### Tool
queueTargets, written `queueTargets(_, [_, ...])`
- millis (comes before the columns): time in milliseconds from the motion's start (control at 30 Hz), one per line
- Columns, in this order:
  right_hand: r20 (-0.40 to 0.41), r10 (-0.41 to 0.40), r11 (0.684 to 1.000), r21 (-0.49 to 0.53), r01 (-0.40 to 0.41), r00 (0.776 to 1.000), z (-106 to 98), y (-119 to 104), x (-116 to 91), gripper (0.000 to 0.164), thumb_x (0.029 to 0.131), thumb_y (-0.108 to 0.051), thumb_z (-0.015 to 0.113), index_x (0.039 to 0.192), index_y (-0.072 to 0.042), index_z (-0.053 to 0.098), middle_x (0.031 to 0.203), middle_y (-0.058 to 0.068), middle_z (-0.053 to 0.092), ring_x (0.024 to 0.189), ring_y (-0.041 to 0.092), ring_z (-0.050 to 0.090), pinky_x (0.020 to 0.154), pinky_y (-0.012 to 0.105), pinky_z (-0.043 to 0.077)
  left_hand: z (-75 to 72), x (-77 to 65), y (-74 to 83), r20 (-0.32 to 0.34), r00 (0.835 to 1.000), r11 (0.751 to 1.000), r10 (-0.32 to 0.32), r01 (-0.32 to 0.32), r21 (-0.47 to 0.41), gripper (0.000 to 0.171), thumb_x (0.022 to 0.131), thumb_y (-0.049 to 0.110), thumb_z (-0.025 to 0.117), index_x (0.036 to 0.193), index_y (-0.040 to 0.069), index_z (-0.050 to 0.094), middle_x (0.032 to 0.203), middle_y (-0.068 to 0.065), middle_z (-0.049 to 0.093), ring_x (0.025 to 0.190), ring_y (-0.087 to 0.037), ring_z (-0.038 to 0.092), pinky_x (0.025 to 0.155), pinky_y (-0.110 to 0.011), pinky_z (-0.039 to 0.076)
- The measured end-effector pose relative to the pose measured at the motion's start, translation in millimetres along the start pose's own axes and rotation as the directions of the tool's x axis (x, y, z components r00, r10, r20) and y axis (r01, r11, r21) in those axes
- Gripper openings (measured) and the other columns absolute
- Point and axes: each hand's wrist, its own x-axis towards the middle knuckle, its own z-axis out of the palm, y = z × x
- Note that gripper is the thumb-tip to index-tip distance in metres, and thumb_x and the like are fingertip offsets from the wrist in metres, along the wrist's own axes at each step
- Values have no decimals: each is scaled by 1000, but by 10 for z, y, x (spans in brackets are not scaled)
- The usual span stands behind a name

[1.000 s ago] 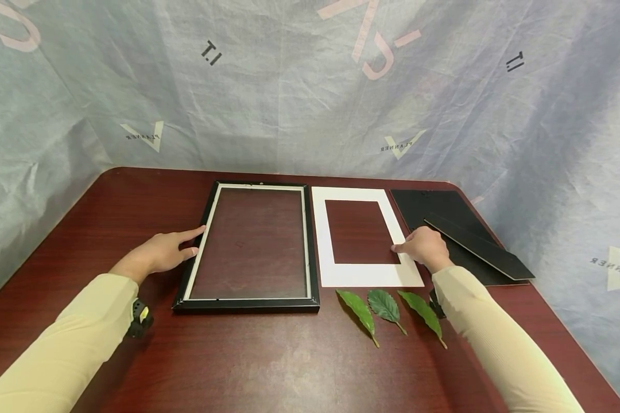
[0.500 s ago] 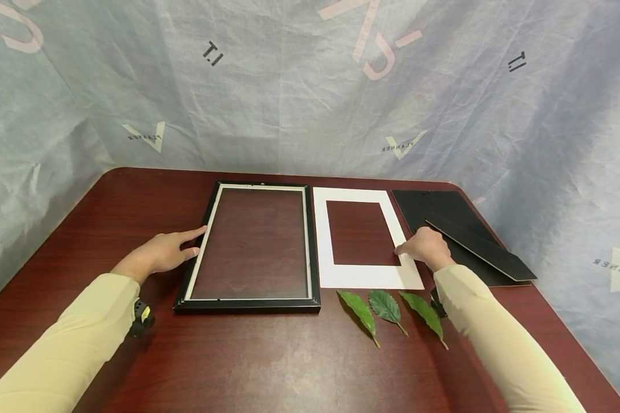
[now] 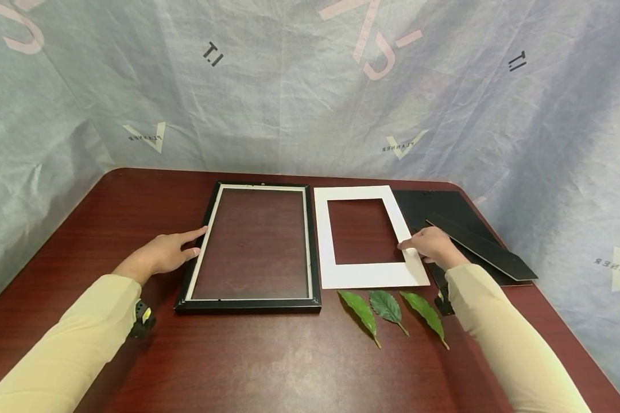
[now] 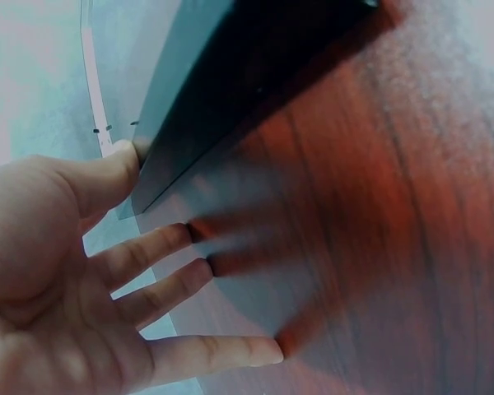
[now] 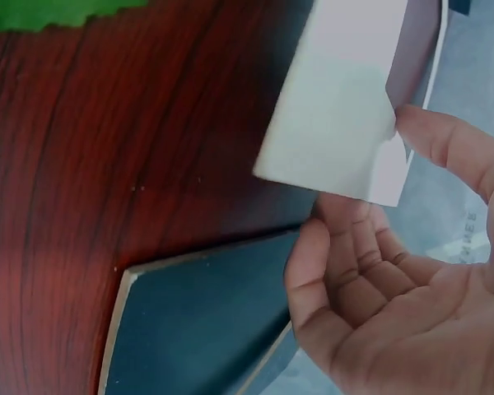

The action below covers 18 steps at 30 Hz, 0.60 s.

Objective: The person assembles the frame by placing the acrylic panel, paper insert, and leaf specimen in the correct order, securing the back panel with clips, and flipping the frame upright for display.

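- A white mat [image 3: 367, 276], a card rectangle with a window cut out, is on a dark red table [image 3: 268, 361], between a black frame [image 3: 248, 307] and a black backing board [image 3: 439, 202].
- The person's right hand [image 3: 434, 245] pinches the mat's right side, thumb at the window's edge, other fingers curled beneath.
- From those fingers, the mat extends leftward towards the frame; its long axis appears to run away from the person, roughly alongside the frame's. The right hand is the nearer one.
- The left hand [image 3: 160, 253] has fingers extended, thumb and forefinger touching the frame's left side.
- Half a second ago the mat lay flat; now its right side is tilted up, and the right hand has shifted slightly rightward. Left hand and frame look unchanged.
- Three green leaves [image 3: 386, 307] lie just nearer than the mat.
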Motion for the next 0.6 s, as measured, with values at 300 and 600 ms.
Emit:
queueTargets(300, [40,-42,996,80,39,998,-111,53,-51,54,105,-22,53,142,17,46,108,21,58,99,29,57,90,45,54,5,-6,18,-6,1000,1000,5,-5,10,60,107,17,53,159,4,27,148,-40,37,135,-60,36,107,-69,34])
queueTargets(600, [73,-66,972,229,47,995,-216,124,-90,58,106,-27,55,148,10,41,109,7,63,91,15,62,82,31,55,22,13,26,-12,1000,999,19,-19,42,60,107,17,52,159,3,27,145,-44,37,134,-62,35,106,-69,34])
